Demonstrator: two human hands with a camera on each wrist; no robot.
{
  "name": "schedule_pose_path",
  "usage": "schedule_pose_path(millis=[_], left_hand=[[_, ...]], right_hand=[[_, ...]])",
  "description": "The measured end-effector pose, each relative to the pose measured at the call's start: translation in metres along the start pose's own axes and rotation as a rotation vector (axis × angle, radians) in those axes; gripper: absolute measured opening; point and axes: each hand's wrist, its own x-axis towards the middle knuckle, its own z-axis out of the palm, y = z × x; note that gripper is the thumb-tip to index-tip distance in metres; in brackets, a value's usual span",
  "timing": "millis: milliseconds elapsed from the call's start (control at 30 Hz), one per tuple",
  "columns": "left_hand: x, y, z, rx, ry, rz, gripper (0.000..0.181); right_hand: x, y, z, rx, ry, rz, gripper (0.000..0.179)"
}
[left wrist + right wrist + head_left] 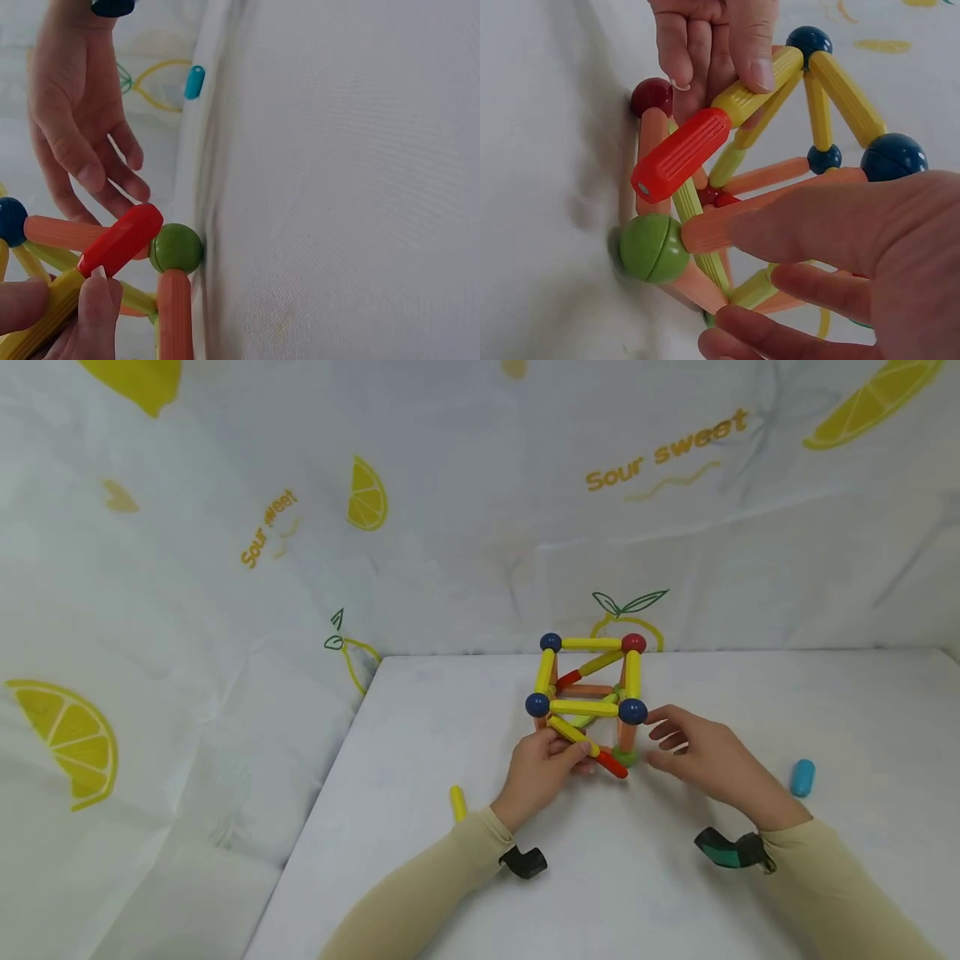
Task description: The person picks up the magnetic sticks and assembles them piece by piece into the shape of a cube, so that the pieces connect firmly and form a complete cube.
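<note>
A cube-like frame of magnetic building rods and balls stands on the table, with yellow rods (585, 708) along its top and orange uprights (627, 737) below. Its top corners carry blue balls (632, 711) and one red ball (633, 643). My left hand (542, 768) pinches a yellow rod with a red rod (682, 155) joined to its end. The yellow end meets the front-left blue ball (808, 45), and the red tip slants down close to the green ball (176, 248). Beside the front-right upright, my right hand (701, 756) hovers with loosely bent fingers, its thumb overlapping an orange rod in the right wrist view.
A loose blue rod (802, 777) lies on the white table (615, 877) to the right of the right hand. Another loose yellow rod (458, 802) lies left, partly behind the left sleeve. A lemon-print sheet (480, 568) hangs behind the table.
</note>
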Motion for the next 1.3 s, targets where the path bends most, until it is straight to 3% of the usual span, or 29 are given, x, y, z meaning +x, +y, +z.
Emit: schedule_pose_path(millis=[100,200,533,867,1100,1200,1300], left_hand=[[0.001,-0.001,0.001,-0.006,0.022,-0.001,0.019],[0.002,0.001,0.002,-0.028,0.04,0.018,0.02],[0.004,0.006,0.002,-0.016,0.099,0.045,0.02],[0.006,0.004,0.008,-0.062,0.14,0.072,0.021],[0.009,0.006,0.013,-0.037,0.198,0.072,0.02],[0.007,0.004,0.01,0.0,0.183,0.061,0.025],[-0.003,0.004,-0.003,0.056,0.13,0.023,0.029]], right_hand=[[0.005,0.005,0.004,0.011,-0.092,-0.002,0.065],[0.008,0.007,0.011,0.017,-0.121,-0.016,0.071],[0.016,0.005,0.03,0.025,-0.057,-0.014,0.043],[0.019,0.004,0.032,-0.002,0.005,0.003,0.046],[0.022,0.006,0.032,-0.017,0.026,0.0,0.043],[0.022,0.007,0.033,-0.008,0.025,0.004,0.043],[0.024,0.006,0.037,0.01,0.019,0.016,0.047]])
